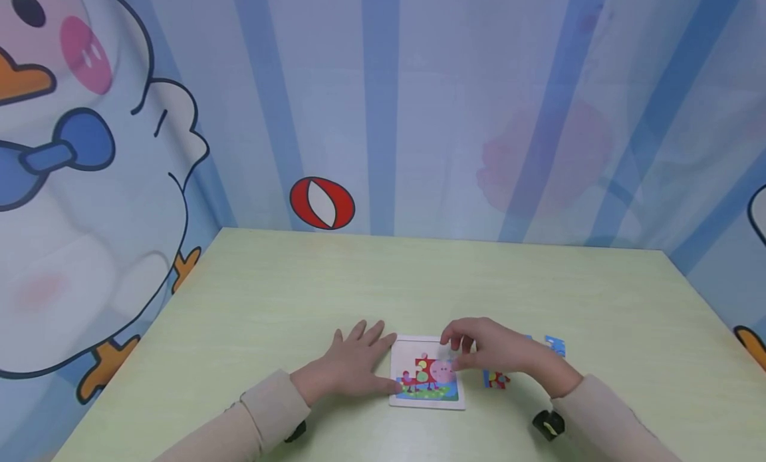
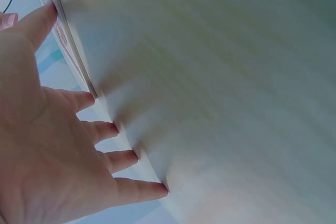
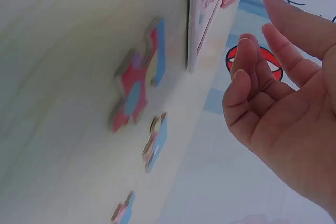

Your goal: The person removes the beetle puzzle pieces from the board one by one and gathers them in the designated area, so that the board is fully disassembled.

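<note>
A white-framed jigsaw tray (image 1: 413,346) lies flat on the table between my hands. Its lower part is filled with joined pieces showing a pink pig in red on grass; the upper part is bare white. My left hand (image 1: 359,363) rests flat with fingers spread, thumb and forefinger touching the tray's left side. Over the tray's upper right edge hovers my right hand (image 1: 493,346), its fingers loosely bent with nothing between them. In the right wrist view a red, blue and yellow jigsaw piece (image 3: 137,85) lies beside the tray, with two smaller pieces farther along, one a blue-edged piece (image 3: 156,142).
To the right of the tray, a blue jigsaw piece (image 1: 555,346) is partly covered by my right wrist. Small black devices, one a black block (image 1: 548,425), sit under both wrists. A striped cartoon curtain (image 1: 431,116) stands behind the pale table (image 1: 287,282).
</note>
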Action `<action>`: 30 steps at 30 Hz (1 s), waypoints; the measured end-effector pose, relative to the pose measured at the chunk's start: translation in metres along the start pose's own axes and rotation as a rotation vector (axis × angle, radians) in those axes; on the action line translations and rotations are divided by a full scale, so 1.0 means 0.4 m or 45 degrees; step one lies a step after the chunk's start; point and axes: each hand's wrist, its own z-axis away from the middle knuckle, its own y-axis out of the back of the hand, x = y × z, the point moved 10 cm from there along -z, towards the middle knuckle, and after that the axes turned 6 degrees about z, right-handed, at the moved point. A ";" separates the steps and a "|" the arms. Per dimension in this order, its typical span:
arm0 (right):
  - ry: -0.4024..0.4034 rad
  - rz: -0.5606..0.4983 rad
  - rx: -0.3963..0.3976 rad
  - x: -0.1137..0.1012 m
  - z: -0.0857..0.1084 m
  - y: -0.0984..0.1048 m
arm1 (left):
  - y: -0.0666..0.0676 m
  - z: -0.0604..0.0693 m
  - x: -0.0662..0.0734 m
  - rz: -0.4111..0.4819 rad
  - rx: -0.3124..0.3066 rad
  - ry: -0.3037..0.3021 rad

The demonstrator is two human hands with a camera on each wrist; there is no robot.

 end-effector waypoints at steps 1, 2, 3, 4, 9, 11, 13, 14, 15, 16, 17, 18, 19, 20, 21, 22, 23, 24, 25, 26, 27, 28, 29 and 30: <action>0.007 0.004 -0.003 -0.005 -0.006 -0.003 | 0.000 0.000 0.000 -0.003 0.001 0.000; 0.011 0.004 -0.006 -0.010 -0.011 -0.007 | 0.000 -0.001 0.000 -0.006 0.002 0.000; 0.012 0.001 -0.011 -0.014 -0.016 -0.011 | 0.000 -0.001 0.000 -0.008 0.002 0.000; 0.014 0.002 -0.016 -0.018 -0.021 -0.014 | 0.000 -0.001 -0.001 -0.011 0.003 -0.001; -0.017 -0.019 -0.053 -0.028 -0.043 -0.035 | 0.001 -0.001 -0.001 -0.010 0.006 -0.005; -0.021 -0.029 -0.068 -0.031 -0.050 -0.043 | 0.002 0.000 -0.001 -0.006 0.006 -0.007; -0.005 -0.029 -0.076 -0.037 -0.055 -0.049 | 0.003 0.001 0.000 -0.003 0.004 -0.008; 0.000 -0.026 -0.080 -0.039 -0.058 -0.052 | 0.003 0.001 0.000 -0.002 0.003 -0.008; 0.006 -0.019 -0.082 -0.041 -0.061 -0.055 | 0.003 0.001 0.000 -0.001 0.002 -0.008; 0.006 -0.008 -0.082 -0.041 -0.064 -0.058 | 0.003 0.001 0.001 -0.002 0.001 -0.009; 0.005 0.001 -0.085 -0.041 -0.068 -0.061 | 0.003 0.001 0.001 -0.003 0.000 -0.009; 0.006 0.013 -0.086 -0.041 -0.071 -0.064 | 0.003 0.001 0.001 -0.004 -0.001 -0.009; 0.000 0.025 -0.088 -0.040 -0.074 -0.067 | 0.003 0.001 0.002 -0.005 0.000 -0.009; -0.003 0.035 -0.089 -0.040 -0.077 -0.070 | 0.004 0.002 0.002 -0.006 0.000 -0.010; -0.010 0.046 -0.089 -0.038 -0.079 -0.072 | 0.004 0.002 0.003 -0.005 0.001 -0.012; -0.017 0.058 -0.091 -0.037 -0.081 -0.075 | 0.005 0.002 0.004 -0.008 0.002 -0.013; -0.023 0.068 -0.093 -0.036 -0.082 -0.077 | 0.005 0.003 0.004 -0.007 0.002 -0.014; -0.028 0.077 -0.095 -0.035 -0.083 -0.078 | 0.006 0.003 0.005 -0.007 0.003 -0.016; -0.032 0.086 -0.097 -0.034 -0.084 -0.080 | 0.006 0.003 0.006 -0.007 0.004 -0.016; -0.039 0.093 -0.099 -0.033 -0.085 -0.081 | 0.006 0.004 0.006 -0.007 0.004 -0.016; -0.043 0.100 -0.101 -0.032 -0.086 -0.083 | 0.007 0.004 0.006 -0.008 0.004 -0.016; -0.043 0.106 -0.103 -0.032 -0.086 -0.084 | 0.007 0.004 0.006 -0.010 0.004 -0.015; -0.043 0.110 -0.105 -0.032 -0.087 -0.085 | 0.007 0.004 0.006 -0.011 0.004 -0.014; -0.044 0.113 -0.106 -0.032 -0.087 -0.085 | 0.006 0.004 0.006 -0.012 0.003 -0.013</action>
